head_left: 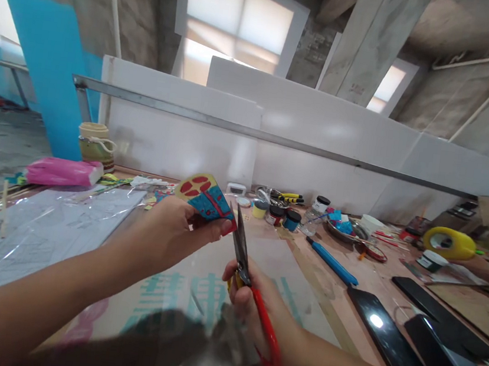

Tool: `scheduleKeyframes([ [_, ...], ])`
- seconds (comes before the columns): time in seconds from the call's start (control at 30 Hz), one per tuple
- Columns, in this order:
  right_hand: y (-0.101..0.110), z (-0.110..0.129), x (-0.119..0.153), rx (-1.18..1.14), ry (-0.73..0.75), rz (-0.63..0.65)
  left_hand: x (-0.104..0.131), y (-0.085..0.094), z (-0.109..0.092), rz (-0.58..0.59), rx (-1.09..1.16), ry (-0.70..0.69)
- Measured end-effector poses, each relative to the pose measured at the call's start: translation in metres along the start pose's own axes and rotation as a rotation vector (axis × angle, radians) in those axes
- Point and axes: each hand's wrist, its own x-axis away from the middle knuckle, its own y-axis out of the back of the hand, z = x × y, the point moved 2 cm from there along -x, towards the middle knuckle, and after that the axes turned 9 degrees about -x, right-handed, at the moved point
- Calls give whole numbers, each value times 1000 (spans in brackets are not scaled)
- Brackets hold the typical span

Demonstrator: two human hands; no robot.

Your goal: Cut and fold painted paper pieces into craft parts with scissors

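The left hand (180,228) has its grip closed on a painted piece (209,198) in blue, red and yellow, held up above the worktop (257,256). The right hand (256,303) has its grip around red-handled scissors (244,266), their blades pointing up, right beside the piece's red edge. Beyond them stand small paint jars (275,214); to the right lie a blue cutter (333,262) and a dark phone (386,337). A pink packet (64,172) lies at the far left.
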Motion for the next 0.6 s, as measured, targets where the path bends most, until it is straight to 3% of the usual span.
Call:
scheduleKeyframes([
  [0.1, 2, 0, 1, -21, -14, 35, 2, 4, 3, -20, -131, -6],
  [0.27, 3, 7, 0, -41, -42, 59, 1, 10, 2, -44, -127, -63],
  [0.47, 2, 2, 0, -58, -17, 34, -2, 4, 6, 77, -68, 56],
  [0.6, 1, 2, -1, -144, -65, 74, -2, 2, 4, 95, 15, 50],
])
